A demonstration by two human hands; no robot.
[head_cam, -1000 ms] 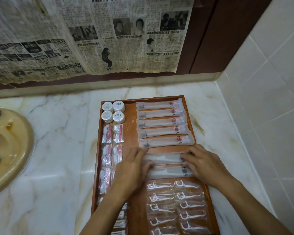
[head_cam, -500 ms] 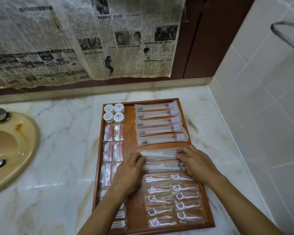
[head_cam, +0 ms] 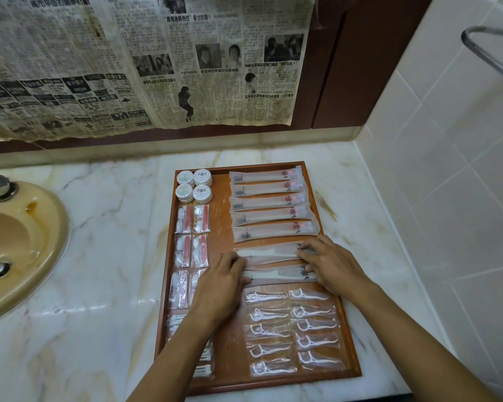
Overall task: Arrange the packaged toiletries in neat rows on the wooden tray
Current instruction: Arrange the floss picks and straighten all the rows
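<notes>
Both hands, left hand [head_cam: 219,281] and right hand [head_cam: 333,264], pressed flat, fingers straight, on the comb packets [head_cam: 273,261] mid-frame on the wooden tray [head_cam: 356,358]. Best squared gently, edges parallel to the toothbrush packets [head_cam: 269,201] above.

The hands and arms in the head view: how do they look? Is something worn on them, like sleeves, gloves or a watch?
Both are bare. The left hand and the right hand have no gloves, and no rings can be seen. No watch or band shows on either wrist. Both forearms are uncovered down to the bottom edge of the picture, so no sleeve is visible. The fingernails look short and plain.
</notes>
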